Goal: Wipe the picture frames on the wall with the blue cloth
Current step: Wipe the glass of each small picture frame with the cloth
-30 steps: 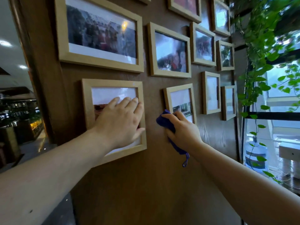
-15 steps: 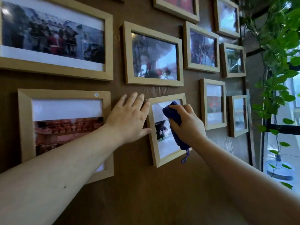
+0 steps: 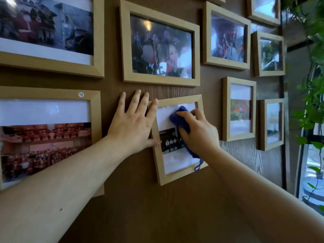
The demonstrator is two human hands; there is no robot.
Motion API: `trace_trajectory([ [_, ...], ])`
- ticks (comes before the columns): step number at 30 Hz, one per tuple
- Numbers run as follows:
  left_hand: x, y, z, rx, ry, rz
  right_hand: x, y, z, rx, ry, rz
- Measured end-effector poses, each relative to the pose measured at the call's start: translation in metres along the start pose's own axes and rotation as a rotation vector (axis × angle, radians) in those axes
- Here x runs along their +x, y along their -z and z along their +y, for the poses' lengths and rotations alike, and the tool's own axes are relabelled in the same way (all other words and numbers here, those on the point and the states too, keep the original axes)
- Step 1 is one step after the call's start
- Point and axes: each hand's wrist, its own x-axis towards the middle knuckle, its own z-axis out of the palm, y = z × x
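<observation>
A small upright wooden picture frame (image 3: 175, 176) hangs slightly tilted on the brown wall (image 3: 175, 207). My right hand (image 3: 199, 134) is shut on the blue cloth (image 3: 178, 118) and presses it against the upper glass of this frame; the cloth's loop dangles near the frame's lower right corner. My left hand (image 3: 133, 125) lies flat on the wall with fingers spread, its thumb and index finger touching the frame's left edge. Several other wooden frames hang around: a wide one (image 3: 94, 120) at the left marked 19, and one (image 3: 126, 50) directly above.
More frames hang to the right, among them a tall one (image 3: 226, 109) and a smaller one (image 3: 263, 125). A trailing green plant (image 3: 312, 95) hangs at the far right beside a window (image 3: 312, 165) with a dark bar.
My left hand left the wide frame and settled on the wall beside the small frame. My right hand carried the cloth from the frame's lower left up onto its glass. The view drew closer.
</observation>
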Motion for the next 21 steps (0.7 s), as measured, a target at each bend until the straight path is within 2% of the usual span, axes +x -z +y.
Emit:
trace_trajectory([
  [3, 0.000, 0.000, 0.001, 0.011, 0.014, -0.006, 0.000, 0.004, 0.022, -0.018, -0.167, 0.053],
  [6, 0.000, 0.000, 0.001, 0.011, 0.013, -0.004, 0.002, 0.001, 0.020, -0.012, -0.206, 0.076],
  [8, 0.000, 0.001, 0.000, 0.010, 0.012, -0.004, 0.000, -0.002, 0.008, 0.033, -0.161, 0.062],
  [11, 0.000, 0.000, 0.000, 0.010, 0.005, 0.002, -0.012, -0.010, -0.018, 0.047, 0.091, -0.021],
  [13, 0.000, -0.001, 0.001, 0.016, 0.000, 0.010, -0.017, -0.013, -0.025, 0.035, 0.194, -0.064],
  [17, 0.000, -0.002, 0.000, 0.020, 0.001, 0.015, -0.016, -0.004, 0.003, -0.084, 0.189, -0.043],
  [21, 0.000, -0.003, -0.001, 0.019, 0.007, 0.016, -0.023, 0.003, 0.027, -0.193, 0.034, -0.013],
])
